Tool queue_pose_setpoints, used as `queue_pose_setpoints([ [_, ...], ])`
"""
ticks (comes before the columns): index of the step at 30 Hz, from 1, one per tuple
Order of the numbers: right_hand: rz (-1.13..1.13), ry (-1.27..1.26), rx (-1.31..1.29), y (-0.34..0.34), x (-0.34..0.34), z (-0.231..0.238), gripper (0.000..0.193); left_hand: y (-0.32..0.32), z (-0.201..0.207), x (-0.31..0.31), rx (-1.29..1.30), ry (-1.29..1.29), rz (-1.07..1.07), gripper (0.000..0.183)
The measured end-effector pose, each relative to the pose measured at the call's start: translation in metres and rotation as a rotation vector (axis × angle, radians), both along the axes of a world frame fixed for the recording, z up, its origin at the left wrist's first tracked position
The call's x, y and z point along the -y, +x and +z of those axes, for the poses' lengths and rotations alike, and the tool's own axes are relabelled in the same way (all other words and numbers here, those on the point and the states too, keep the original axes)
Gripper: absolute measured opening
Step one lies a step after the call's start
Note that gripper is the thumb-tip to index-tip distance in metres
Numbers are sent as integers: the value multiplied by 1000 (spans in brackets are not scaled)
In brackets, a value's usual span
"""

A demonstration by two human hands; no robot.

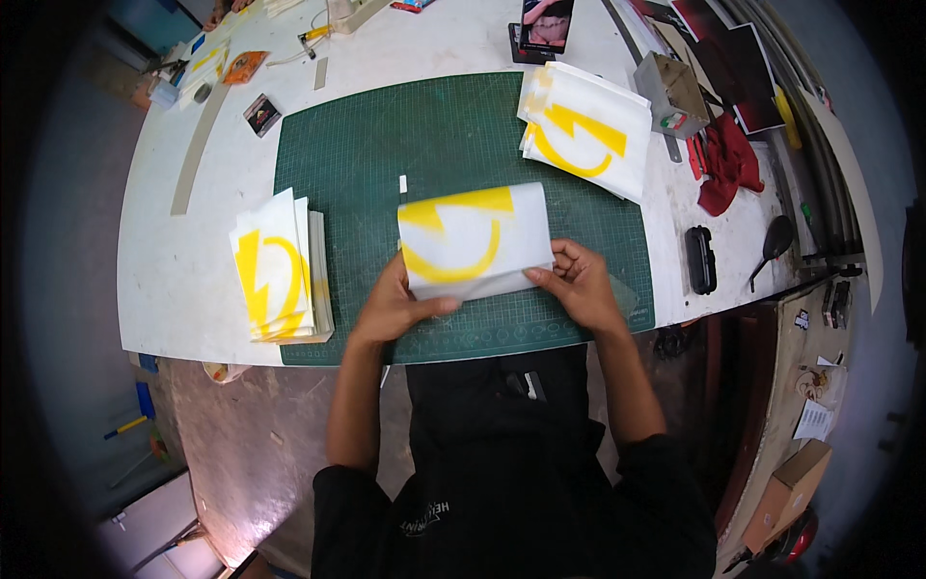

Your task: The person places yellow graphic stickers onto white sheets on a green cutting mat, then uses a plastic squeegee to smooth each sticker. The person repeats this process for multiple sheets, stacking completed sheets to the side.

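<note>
Between my hands is a folded white sheet (pixel 473 262) with a yellow printed shape, held over the near half of a green cutting mat (pixel 386 130). My left hand (pixel 391 304) grips its lower left corner, the thumb lying along the near edge. At the lower right corner, my right hand (pixel 579 285) pinches the sheet between thumb and fingers. Whether it is paper or cloth I cannot tell. A stack of folded white pieces (pixel 280 275) with the same yellow print lies on the mat's left edge. More printed white sheets (pixel 588 135) are piled at its far right corner.
On the white table (pixel 154 270) to the right are a grey metal box (pixel 670 92), a red cloth (pixel 731 166), a black case (pixel 701 259) and a black spoon-shaped tool (pixel 774 241). A phone (pixel 546 24) stands at the back. Another person's hand (pixel 220 12) shows far left.
</note>
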State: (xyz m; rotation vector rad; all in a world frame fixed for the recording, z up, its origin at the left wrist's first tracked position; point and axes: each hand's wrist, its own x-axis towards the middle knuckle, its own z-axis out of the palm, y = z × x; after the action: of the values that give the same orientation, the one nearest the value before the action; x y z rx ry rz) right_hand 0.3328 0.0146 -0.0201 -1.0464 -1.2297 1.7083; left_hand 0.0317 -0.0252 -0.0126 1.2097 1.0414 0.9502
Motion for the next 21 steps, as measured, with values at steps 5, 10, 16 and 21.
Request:
queue_pose_setpoints([
  [5,-131,8,146,-17,0,8,25,30,11,9,-13,-65,428,75],
  [10,-126,-26,249,-18,-6,16,29,45,6,30,-901,856,753,70],
  [16,-218,123,459,-29,3,23,38,57,-9,35,-1063,768,214,37],
  [21,-413,790,935,-33,50,20,40,60,-14,39,-1032,744,237,38],
])
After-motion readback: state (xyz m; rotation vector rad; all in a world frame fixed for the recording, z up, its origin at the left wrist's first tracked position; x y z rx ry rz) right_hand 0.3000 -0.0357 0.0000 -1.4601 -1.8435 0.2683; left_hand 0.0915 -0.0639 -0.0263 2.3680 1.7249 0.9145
